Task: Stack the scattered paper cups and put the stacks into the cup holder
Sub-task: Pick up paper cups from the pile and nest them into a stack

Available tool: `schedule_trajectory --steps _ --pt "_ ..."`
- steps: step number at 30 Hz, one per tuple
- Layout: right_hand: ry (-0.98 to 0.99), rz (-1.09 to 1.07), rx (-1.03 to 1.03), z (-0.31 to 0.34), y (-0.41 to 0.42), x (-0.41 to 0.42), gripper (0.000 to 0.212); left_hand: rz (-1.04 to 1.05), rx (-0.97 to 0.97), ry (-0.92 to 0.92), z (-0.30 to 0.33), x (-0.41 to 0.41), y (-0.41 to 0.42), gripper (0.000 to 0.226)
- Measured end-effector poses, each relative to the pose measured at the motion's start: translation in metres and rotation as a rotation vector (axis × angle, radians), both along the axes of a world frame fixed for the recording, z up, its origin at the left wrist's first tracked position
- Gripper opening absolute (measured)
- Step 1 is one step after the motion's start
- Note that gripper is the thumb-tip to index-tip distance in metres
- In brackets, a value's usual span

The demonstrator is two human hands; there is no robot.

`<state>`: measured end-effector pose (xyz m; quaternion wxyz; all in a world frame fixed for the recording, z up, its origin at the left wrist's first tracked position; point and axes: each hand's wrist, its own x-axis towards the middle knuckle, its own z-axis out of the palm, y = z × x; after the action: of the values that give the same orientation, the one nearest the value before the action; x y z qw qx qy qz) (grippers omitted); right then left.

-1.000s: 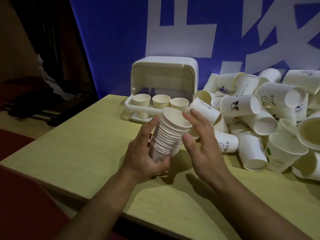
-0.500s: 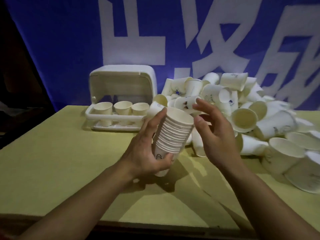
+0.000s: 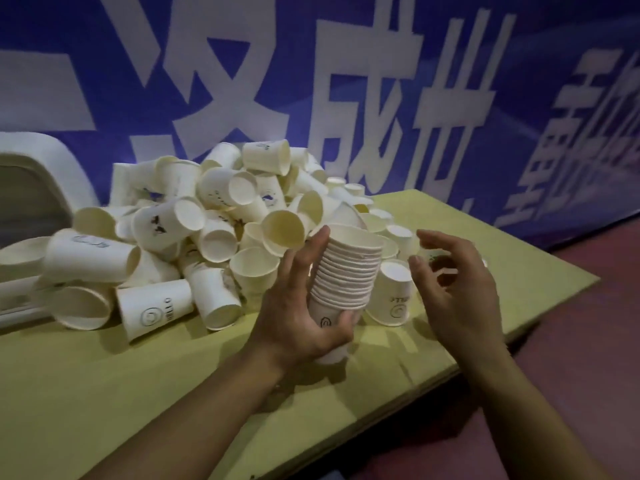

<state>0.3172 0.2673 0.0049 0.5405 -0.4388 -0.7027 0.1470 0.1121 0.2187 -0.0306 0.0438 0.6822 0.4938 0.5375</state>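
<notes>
Many nested cups, one stack (image 3: 344,282), are being gripped low by the left hand (image 3: 298,313) above the tabletop (image 3: 104,393); the right hand (image 3: 453,289) is being held open alongside. Light, crushable paper: gentle side holds are being favoured.

The stack (image 3: 344,271) in my left hand (image 3: 298,310) was thin matt paper, off-white, its rolled rims ribbed under my fingers. The loose cups (image 3: 194,230) heaped on the far left were the same dull paper, some printed with small dark marks. The table (image 3: 138,386) looked like matt yellow-green board with a faint grain. The holder (image 3: 41,174) at the far left was smooth white plastic. The banner (image 3: 346,81) behind looked like slightly glossy printed sheet.
</notes>
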Motion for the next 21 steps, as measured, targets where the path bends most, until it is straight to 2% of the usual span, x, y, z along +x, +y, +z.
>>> schedule_trajectory --steps 3,5,9,13,15,17,19,21 --pt "-0.084 -0.295 0.055 -0.022 0.01 0.031 0.039 -0.004 0.042 -0.127 -0.018 0.013 0.008 0.105" --pt "-0.126 -0.438 -0.021 -0.033 0.02 0.043 0.05 -0.036 0.047 -0.194 -0.024 0.017 0.009 0.103" --pt "-0.254 -0.481 -0.285 -0.053 0.041 0.054 0.068 -0.074 -0.012 -0.193 -0.03 0.015 0.005 0.103" --pt "-0.221 -0.42 -0.336 -0.06 0.043 0.055 0.075 -0.1 -0.034 -0.227 -0.031 0.007 0.001 0.102" --pt "-0.143 -0.417 -0.24 -0.052 0.036 0.058 0.076 -0.122 -0.053 -0.293 -0.027 0.006 -0.001 0.1" --pt "0.04 -0.366 -0.117 -0.038 0.025 0.059 0.073 -0.16 -0.076 -0.338 -0.025 0.005 -0.002 0.098" --pt "0.194 -0.28 -0.04 -0.02 0.012 0.055 0.066 -0.186 -0.108 -0.31 -0.024 0.005 -0.003 0.097" --pt "0.326 -0.177 -0.059 -0.003 0.001 0.043 0.055 -0.209 -0.148 -0.249 -0.023 0.005 -0.003 0.099"
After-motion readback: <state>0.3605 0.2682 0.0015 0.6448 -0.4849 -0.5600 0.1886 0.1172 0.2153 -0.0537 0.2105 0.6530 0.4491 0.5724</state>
